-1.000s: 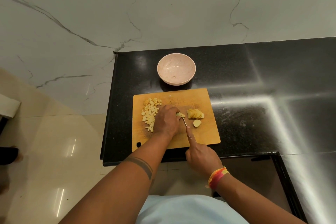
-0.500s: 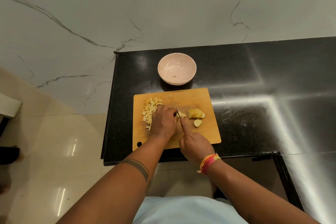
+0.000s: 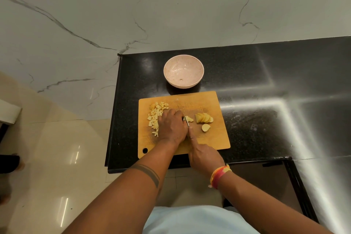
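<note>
wooden board (image 3: 214, 138): right hand (image 3: 206, 157) gripped knife (image 3: 187, 123), left hand (image 3: 171, 127) curled onto potato piece (image 3: 190, 119), diced cubes (image 3: 155, 118) alongside.

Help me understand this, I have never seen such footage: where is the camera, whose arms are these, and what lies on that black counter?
No machine here: a person wears one camera on the head, looking down at their own arms. The left hand holds a pale piece on a wooden board, and the right hand grips a knife cutting it. Left of the hands lie small cubes, right of them a fan of slices. A pink bowl stands behind the board on the black counter.
</note>
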The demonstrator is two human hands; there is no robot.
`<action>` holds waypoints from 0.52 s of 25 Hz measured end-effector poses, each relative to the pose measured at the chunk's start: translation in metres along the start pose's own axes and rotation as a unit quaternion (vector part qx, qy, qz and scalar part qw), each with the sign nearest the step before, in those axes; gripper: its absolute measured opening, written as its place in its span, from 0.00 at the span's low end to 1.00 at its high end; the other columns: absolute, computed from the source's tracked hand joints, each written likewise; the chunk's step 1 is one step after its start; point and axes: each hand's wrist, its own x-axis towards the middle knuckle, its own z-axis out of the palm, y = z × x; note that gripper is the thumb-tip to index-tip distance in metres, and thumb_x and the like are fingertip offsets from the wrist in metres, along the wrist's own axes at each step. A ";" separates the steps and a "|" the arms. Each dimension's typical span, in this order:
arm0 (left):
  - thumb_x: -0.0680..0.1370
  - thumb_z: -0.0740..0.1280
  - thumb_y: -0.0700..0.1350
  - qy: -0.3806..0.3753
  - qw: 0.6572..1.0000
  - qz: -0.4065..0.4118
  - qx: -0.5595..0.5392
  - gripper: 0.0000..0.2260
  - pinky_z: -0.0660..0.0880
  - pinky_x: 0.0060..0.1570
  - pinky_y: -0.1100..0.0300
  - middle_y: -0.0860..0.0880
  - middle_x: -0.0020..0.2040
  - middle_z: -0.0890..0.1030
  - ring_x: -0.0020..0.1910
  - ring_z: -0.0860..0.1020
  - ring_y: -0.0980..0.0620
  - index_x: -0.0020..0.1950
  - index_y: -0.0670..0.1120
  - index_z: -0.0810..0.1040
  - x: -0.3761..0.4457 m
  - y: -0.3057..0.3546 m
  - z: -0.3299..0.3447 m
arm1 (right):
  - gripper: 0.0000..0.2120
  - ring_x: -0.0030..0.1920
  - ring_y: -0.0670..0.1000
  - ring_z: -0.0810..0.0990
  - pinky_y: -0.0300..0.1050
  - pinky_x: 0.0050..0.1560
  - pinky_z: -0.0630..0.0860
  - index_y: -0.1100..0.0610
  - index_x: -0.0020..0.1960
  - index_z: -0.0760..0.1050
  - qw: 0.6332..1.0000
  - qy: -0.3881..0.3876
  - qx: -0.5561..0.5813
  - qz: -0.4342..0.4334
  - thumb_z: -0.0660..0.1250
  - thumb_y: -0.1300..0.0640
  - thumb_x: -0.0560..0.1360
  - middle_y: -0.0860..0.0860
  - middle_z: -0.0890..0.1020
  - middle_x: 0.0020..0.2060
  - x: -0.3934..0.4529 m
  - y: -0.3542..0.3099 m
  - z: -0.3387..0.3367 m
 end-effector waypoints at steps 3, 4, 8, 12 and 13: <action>0.82 0.64 0.52 -0.004 1.000 -0.013 -0.012 0.12 0.68 0.64 0.50 0.51 0.62 0.77 0.64 0.71 0.48 0.63 0.53 0.78 0.005 -0.003 -0.002 | 0.40 0.28 0.51 0.72 0.47 0.32 0.68 0.47 0.81 0.30 1.000 -0.003 0.029 0.005 0.56 0.55 0.81 0.52 0.77 0.34 -0.017 0.006 0.003; 0.82 0.64 0.52 -0.005 1.000 -0.006 -0.011 0.11 0.68 0.64 0.50 0.51 0.62 0.77 0.63 0.71 0.48 0.63 0.53 0.77 0.006 -0.004 -0.002 | 0.41 0.28 0.51 0.71 0.48 0.32 0.67 0.46 0.81 0.30 0.999 0.007 0.041 0.010 0.56 0.55 0.81 0.51 0.76 0.33 -0.019 0.008 0.002; 0.82 0.63 0.50 0.028 0.999 0.021 -0.014 0.11 0.68 0.63 0.51 0.52 0.61 0.77 0.62 0.72 0.49 0.63 0.53 0.77 -0.002 -0.007 0.001 | 0.40 0.28 0.51 0.72 0.49 0.31 0.68 0.48 0.82 0.33 0.995 0.031 0.082 0.045 0.56 0.56 0.81 0.50 0.76 0.31 -0.006 0.012 -0.004; 0.82 0.63 0.50 0.042 0.999 0.014 -0.020 0.10 0.69 0.64 0.51 0.52 0.61 0.77 0.63 0.72 0.50 0.63 0.53 0.77 -0.005 -0.011 0.001 | 0.39 0.31 0.55 0.72 0.48 0.34 0.67 0.50 0.83 0.36 0.995 0.026 0.084 0.045 0.56 0.56 0.81 0.53 0.76 0.35 0.005 -0.007 0.000; 0.82 0.63 0.50 0.041 0.999 0.016 -0.018 0.11 0.69 0.64 0.51 0.52 0.61 0.77 0.62 0.72 0.50 0.63 0.53 0.77 -0.005 -0.012 0.000 | 0.38 0.32 0.55 0.72 0.48 0.35 0.67 0.51 0.83 0.37 0.995 0.030 0.085 0.036 0.55 0.57 0.81 0.54 0.76 0.36 0.009 -0.015 0.001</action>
